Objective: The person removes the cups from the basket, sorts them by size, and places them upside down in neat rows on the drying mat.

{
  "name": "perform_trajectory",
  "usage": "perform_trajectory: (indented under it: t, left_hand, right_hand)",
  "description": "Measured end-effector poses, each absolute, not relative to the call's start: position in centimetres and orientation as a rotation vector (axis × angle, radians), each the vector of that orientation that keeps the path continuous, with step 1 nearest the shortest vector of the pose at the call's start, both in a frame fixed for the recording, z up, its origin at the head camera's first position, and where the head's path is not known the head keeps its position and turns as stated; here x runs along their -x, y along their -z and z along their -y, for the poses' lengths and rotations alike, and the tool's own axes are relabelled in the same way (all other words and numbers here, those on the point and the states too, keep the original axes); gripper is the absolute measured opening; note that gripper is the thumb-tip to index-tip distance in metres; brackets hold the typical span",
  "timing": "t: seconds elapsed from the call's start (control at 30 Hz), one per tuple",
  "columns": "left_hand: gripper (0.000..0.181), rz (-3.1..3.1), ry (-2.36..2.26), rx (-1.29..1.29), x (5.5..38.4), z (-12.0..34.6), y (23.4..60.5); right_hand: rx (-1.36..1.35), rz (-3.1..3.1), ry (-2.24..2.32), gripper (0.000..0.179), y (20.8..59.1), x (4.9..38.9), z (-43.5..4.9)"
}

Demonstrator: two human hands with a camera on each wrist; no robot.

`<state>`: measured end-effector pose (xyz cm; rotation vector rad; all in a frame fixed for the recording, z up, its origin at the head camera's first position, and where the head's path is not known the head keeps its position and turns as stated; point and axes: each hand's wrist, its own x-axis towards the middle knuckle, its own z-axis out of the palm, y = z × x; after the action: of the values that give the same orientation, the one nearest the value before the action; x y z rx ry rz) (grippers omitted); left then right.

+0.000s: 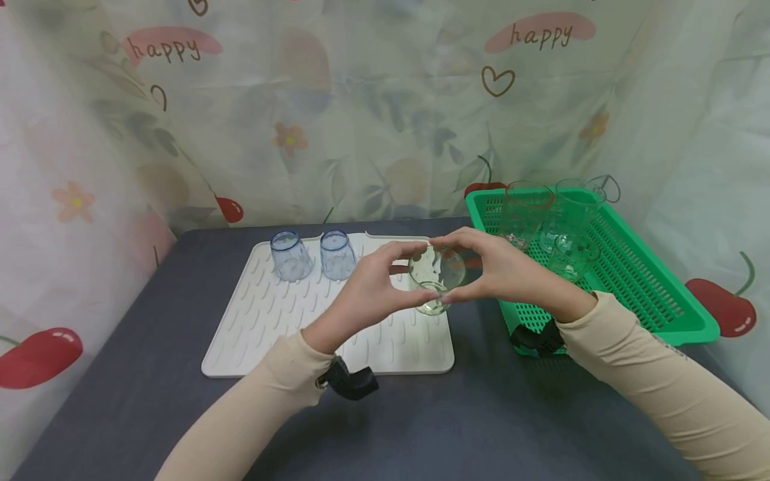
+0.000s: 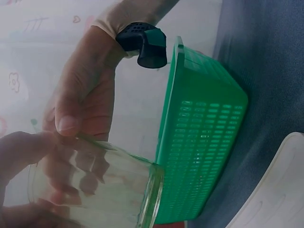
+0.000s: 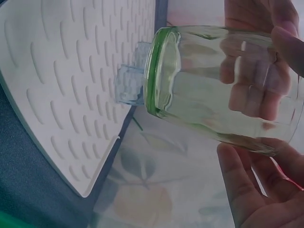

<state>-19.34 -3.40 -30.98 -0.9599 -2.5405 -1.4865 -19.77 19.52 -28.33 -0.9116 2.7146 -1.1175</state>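
Both hands hold one clear, green-tinted drinking glass (image 1: pixel 442 268) above the right side of a white ridged drying mat (image 1: pixel 289 334). My left hand (image 1: pixel 385 284) grips it from the left and my right hand (image 1: pixel 502 267) from the right, with thumbs near its lower part. In the right wrist view, the thick green base of the glass (image 3: pixel 159 71) points toward the mat, and fingers show through its wall. Two blue-tinted glasses, one at the left (image 1: pixel 291 257) and another beside it (image 1: pixel 338 256), stand narrow end up at the mat's back edge.
A green perforated plastic basket (image 1: pixel 656 284) stands to the right, partly behind my right forearm. Inside it are several clear glasses (image 1: pixel 526 210), one with a reddish rim. The dark tabletop (image 1: pixel 421 427) extends in front, and a patterned curtain (image 1: pixel 385 120) hangs behind.
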Motion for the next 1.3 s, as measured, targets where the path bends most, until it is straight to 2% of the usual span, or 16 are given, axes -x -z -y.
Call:
perform_trajectory:
  t: [0.8,1.3]
  left_hand:
    - [0.063,2.410,1.531,0.945,19.3,3.6,31.4]
    - [0.064,2.330,1.645,0.934,18.8,3.9,30.1]
  right_hand:
    - [0.815,-2.553,1.284,0.079,28.9,20.3,-19.8]
    - [0.770,-2.446,1.297,0.069,29.7,20.2,-19.5]
